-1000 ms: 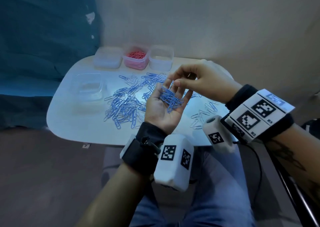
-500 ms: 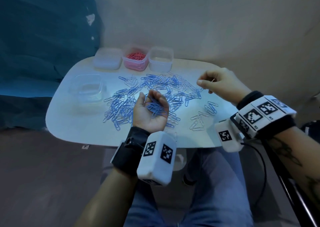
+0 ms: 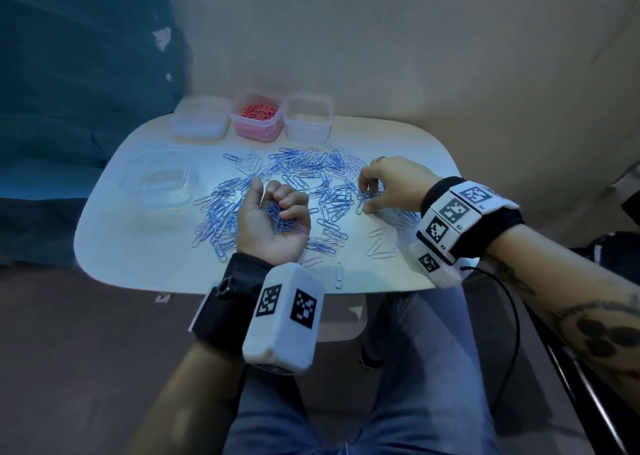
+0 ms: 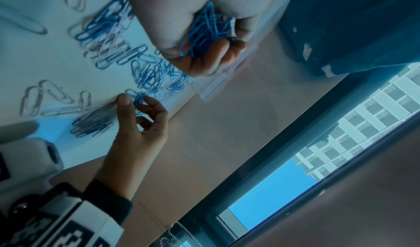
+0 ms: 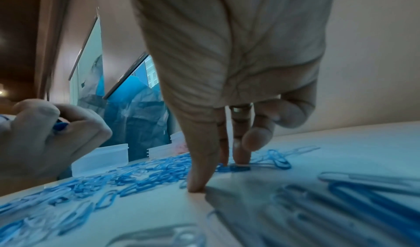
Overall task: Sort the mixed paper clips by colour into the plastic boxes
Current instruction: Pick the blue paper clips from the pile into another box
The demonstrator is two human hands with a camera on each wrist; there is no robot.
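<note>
Blue and white paper clips lie mixed across the middle of the white table. My left hand is palm up over the pile, fingers curled round a bunch of blue clips, which also shows in the left wrist view. My right hand reaches down at the pile's right edge. Its fingertips press on a blue clip, while the thumb touches the table a little apart. Three boxes stand at the back: a pale box, a box of pink clips and a clear box.
A low clear box stands at the table's left. Several white clips lie apart near the front right, and one clip lies by the front edge. My knees are under the table, with a wall behind it.
My right hand left the left palm, swung right and came down onto the clips on the table. The left hand sank toward the table and curled its fingers over the blue clips.
</note>
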